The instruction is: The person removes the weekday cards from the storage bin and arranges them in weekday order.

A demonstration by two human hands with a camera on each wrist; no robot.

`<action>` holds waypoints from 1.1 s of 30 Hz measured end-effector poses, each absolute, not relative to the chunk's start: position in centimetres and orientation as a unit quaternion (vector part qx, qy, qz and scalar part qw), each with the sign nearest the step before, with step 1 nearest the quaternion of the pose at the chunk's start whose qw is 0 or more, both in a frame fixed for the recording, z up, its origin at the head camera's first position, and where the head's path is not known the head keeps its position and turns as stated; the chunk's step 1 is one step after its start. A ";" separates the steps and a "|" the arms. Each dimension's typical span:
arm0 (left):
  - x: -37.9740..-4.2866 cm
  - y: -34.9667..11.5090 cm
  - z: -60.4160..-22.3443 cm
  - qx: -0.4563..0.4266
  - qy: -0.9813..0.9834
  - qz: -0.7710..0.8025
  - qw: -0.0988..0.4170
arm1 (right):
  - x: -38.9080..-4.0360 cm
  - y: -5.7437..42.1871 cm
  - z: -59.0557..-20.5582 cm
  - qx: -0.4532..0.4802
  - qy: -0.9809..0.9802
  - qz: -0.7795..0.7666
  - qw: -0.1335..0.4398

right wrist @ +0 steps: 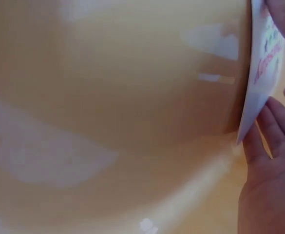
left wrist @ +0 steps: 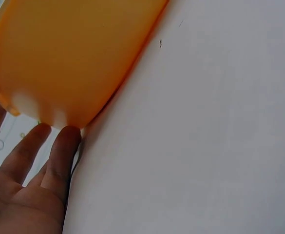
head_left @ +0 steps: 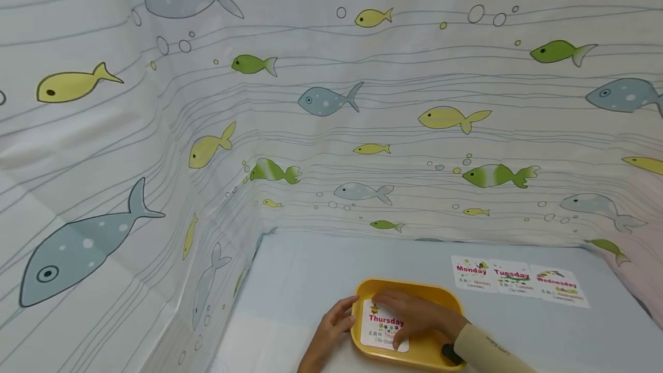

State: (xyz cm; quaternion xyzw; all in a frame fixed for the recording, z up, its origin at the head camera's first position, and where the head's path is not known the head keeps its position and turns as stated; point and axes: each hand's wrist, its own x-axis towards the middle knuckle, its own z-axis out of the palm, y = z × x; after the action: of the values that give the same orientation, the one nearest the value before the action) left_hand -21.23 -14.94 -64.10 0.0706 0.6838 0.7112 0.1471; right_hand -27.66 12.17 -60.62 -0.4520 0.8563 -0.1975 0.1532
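In the head view a yellow plastic tray (head_left: pixel 430 354) stands on the table, with a white "Thursday" card (head_left: pixel 380 335) at its left end. My right hand (head_left: pixel 416 312) reaches into the tray and holds this card by its edges, thumb at the near edge and fingers at the far one. The right wrist view shows the card (right wrist: pixel 261 73) seen nearly edge-on between thumb and fingers, against the tray's floor. My left hand (head_left: pixel 334 327) rests its fingertips on the tray's left end. From the left wrist, its fingers (left wrist: pixel 62 156) touch the tray's outer wall (left wrist: pixel 74 63).
Three cards lie in a row on the table at the back right: "Monday" (head_left: pixel 471 275), "Tuesday" (head_left: pixel 513 278) and "Wednesday" (head_left: pixel 559 286). A fish-patterned sheet (head_left: pixel 321 160) walls the light table (head_left: pixel 305 269) at the back and sides.
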 end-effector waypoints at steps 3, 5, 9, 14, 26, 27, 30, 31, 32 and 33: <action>-21.2 -14.8 -64.2 0.070 0.682 0.712 0.149 | -27.7 12.3 -60.8 -0.463 0.855 -0.188 0.138; -21.1 -14.8 -64.2 0.071 0.684 0.710 0.149 | -27.7 12.3 -60.8 -0.466 0.856 -0.181 0.129; -21.1 -14.8 -64.3 0.073 0.684 0.711 0.147 | -27.6 12.2 -60.7 -0.493 0.848 -0.172 0.093; -21.2 -14.8 -64.2 0.082 0.680 0.714 0.145 | -27.6 11.9 -60.3 -0.515 0.839 -0.168 0.054; -21.2 -14.8 -63.7 0.071 0.686 0.710 0.144 | -27.5 11.2 -59.6 -0.524 0.844 -0.110 -0.021; -21.2 -14.8 -63.6 0.071 0.686 0.709 0.144 | -27.5 11.2 -59.5 -0.522 0.845 -0.112 -0.017; -21.1 -14.8 -63.6 0.068 0.688 0.708 0.143 | -27.4 11.2 -58.8 -0.522 0.844 -0.127 -0.011; -21.1 -14.8 -63.6 0.067 0.688 0.708 0.143 | -27.3 11.2 -58.6 -0.523 0.841 -0.139 -0.010; -21.1 -14.8 -63.6 0.067 0.688 0.709 0.143 | -27.3 11.2 -58.3 -0.525 0.838 -0.151 -0.011; -21.1 -14.8 -63.7 0.066 0.687 0.709 0.143 | -27.2 11.3 -58.1 -0.525 0.835 -0.167 -0.009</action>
State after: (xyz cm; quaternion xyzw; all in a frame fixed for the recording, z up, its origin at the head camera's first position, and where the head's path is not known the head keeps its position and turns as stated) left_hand -21.14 -14.83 -63.66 0.0663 0.6873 0.7091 0.1428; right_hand -27.25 11.32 -58.08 -0.5249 0.8346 -0.1668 -0.0086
